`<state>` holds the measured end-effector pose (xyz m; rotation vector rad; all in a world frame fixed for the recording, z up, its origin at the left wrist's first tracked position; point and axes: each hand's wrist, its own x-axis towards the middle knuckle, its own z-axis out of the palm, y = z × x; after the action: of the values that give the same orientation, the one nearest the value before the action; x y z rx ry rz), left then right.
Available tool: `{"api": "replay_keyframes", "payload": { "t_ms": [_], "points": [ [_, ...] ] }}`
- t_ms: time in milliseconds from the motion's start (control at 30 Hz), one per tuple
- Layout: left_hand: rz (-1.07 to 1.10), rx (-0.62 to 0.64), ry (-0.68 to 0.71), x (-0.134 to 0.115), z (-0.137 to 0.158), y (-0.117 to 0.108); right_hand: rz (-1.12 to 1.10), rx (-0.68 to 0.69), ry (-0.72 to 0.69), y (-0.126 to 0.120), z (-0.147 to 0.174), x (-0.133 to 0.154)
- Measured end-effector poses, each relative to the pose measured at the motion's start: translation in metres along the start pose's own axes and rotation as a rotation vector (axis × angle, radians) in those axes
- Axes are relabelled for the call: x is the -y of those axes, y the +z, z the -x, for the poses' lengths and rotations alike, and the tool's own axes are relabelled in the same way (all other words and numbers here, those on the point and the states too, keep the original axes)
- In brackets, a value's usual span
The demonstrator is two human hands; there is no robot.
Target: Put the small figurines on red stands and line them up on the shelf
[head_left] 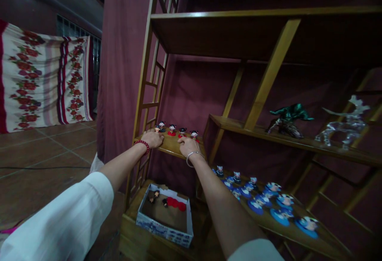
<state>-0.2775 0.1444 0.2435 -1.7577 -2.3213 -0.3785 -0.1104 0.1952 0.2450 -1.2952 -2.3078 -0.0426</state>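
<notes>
Several small doll figurines with black hair buns stand along a small wooden shelf (pixel 171 148). My left hand (pixel 152 138), with a red bead bracelet, is closed at the shelf's left end around the lower part of a figurine (pixel 157 128); its fingertips are partly hidden. Just behind stands a figurine on a dark base (pixel 161 124). My right hand (pixel 190 146), wearing a silver bangle, has curled fingers at the shelf's front edge, close to a red-based figurine (pixel 182 132) and the rightmost figurine (pixel 194 134). What its fingers hold, if anything, is hidden.
Below is an open cardboard box (pixel 164 231) holding dark-haired figurines and red pieces. Blue-based figurines (pixel 264 201) fill a lower right shelf. Higher up stand a green sculpture (pixel 289 119) and a clear deer-like figure (pixel 346 125). A lattice side frame (pixel 149 94) borders the left.
</notes>
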Motion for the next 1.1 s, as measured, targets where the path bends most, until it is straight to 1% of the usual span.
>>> {"api": "replay_keyframes", "payload": {
  "t_ms": [333, 567, 667, 767, 867, 1000, 1100],
  "points": [
    [0.015, 0.007, 0.007, 0.004, 0.001, -0.001, -0.015, 0.015, 0.018, -0.003, 0.0, 0.001],
    [0.032, 0.007, 0.067, 0.011, 0.001, 0.001, -0.006, 0.022, 0.032, -0.003, 0.001, 0.002],
    [0.031, 0.0, 0.056, 0.009, 0.004, 0.0, -0.025, -0.004, -0.003, -0.003, 0.001, 0.002],
    [0.008, -0.071, 0.04, 0.005, 0.009, 0.0, -0.08, -0.043, -0.071, -0.002, 0.0, 0.005],
    [-0.006, -0.129, 0.041, 0.002, 0.014, 0.001, -0.142, -0.048, -0.107, 0.0, -0.006, 0.014],
    [-0.002, -0.181, 0.051, 0.002, 0.017, 0.002, -0.212, 0.06, -0.119, 0.009, -0.02, 0.035],
    [0.006, -0.203, 0.055, 0.002, 0.017, 0.003, -0.257, 0.115, -0.073, 0.019, -0.034, 0.051]
  ]
}}
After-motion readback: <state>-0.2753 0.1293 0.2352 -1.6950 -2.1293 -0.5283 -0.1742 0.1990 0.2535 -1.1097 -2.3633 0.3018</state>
